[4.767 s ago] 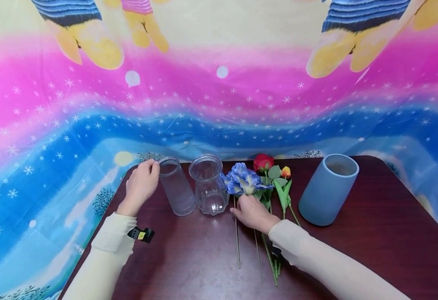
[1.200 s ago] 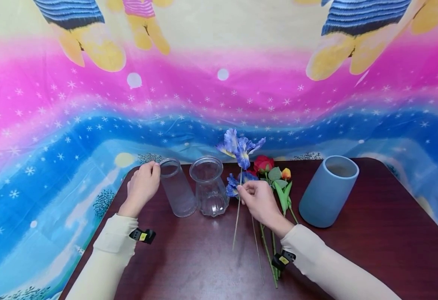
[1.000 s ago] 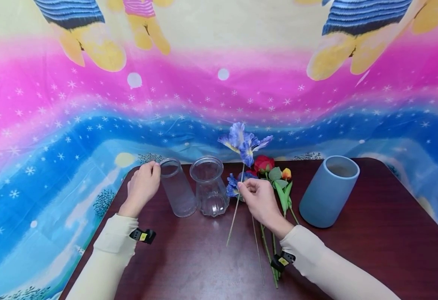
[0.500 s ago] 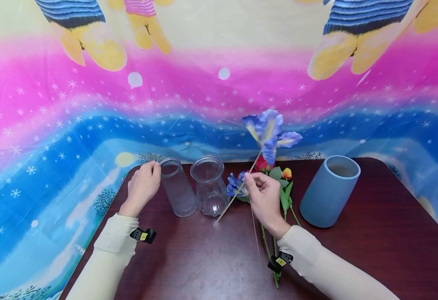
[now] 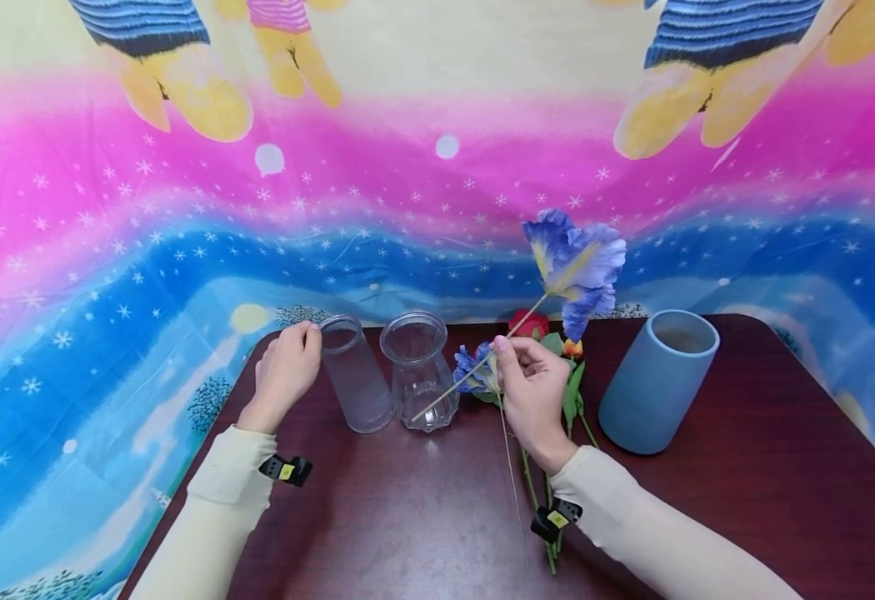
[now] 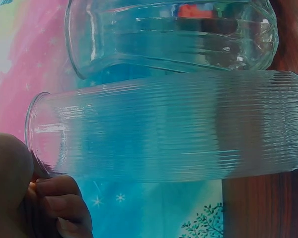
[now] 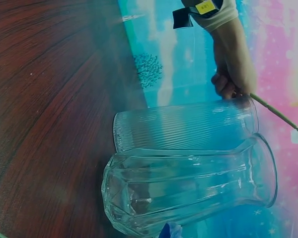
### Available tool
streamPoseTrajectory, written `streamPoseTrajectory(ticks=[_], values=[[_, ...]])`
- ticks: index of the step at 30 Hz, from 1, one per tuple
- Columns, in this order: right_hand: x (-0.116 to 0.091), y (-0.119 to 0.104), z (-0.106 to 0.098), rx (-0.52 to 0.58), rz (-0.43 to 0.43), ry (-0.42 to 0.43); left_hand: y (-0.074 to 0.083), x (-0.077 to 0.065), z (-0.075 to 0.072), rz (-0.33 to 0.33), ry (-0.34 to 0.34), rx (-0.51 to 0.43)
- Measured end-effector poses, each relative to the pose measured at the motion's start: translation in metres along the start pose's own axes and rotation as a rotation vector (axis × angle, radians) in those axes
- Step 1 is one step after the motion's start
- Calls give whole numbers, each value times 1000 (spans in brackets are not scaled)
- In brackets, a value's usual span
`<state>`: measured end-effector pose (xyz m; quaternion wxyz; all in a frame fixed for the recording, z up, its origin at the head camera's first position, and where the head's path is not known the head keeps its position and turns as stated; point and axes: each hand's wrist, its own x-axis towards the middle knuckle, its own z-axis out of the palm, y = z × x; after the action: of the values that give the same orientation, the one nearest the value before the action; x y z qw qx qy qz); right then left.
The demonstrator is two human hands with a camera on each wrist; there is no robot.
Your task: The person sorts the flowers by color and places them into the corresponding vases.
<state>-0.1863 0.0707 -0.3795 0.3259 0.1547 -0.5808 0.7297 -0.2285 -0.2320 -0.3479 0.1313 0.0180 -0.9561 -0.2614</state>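
In the head view my left hand (image 5: 283, 371) pinches the rim of a tall ribbed glass vase (image 5: 362, 392) standing on the table. The left wrist view shows the fingers (image 6: 64, 203) at that vase's mouth. My right hand (image 5: 533, 392) holds a blue-purple iris (image 5: 583, 258) by its thin stem between thumb and fingers. Its bloom points up and right, and the stem slants down to the left, overlapping a waisted clear glass vase (image 5: 407, 375). In the right wrist view, the stem (image 7: 278, 116) reaches in near the vase mouths.
Behind and below my right hand lie another blue flower (image 5: 462, 361), a red rose (image 5: 527, 323) and an orange-yellow tulip (image 5: 572, 348), stems toward the front. A blue-grey vase (image 5: 651, 392) stands at right on the dark wooden table (image 5: 767, 467). A printed cloth (image 5: 437, 200) hangs behind.
My right hand has picked up one iris from the pile, then raised and tilted it, bloom swinging right and stem end swinging left. My left hand has stayed at the ribbed vase's rim.
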Motion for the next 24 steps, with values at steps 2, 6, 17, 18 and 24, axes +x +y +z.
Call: streamPoseTrajectory(ticks=[2,6,17,18,24], values=[[0,-1,1,0,-4,-2,0,0,0,0,-3,0],[1,-1,2,-1,-18,2,0,-1,0,5,-4,1],[7,-8,11,22,-48,4,0,-1,-1,1,-3,-1],[7,-8,12,22,-54,2,0,-1,-1,3,-2,1],[12,-13,16,18,-78,2,0,-1,-1,7,-1,-2]])
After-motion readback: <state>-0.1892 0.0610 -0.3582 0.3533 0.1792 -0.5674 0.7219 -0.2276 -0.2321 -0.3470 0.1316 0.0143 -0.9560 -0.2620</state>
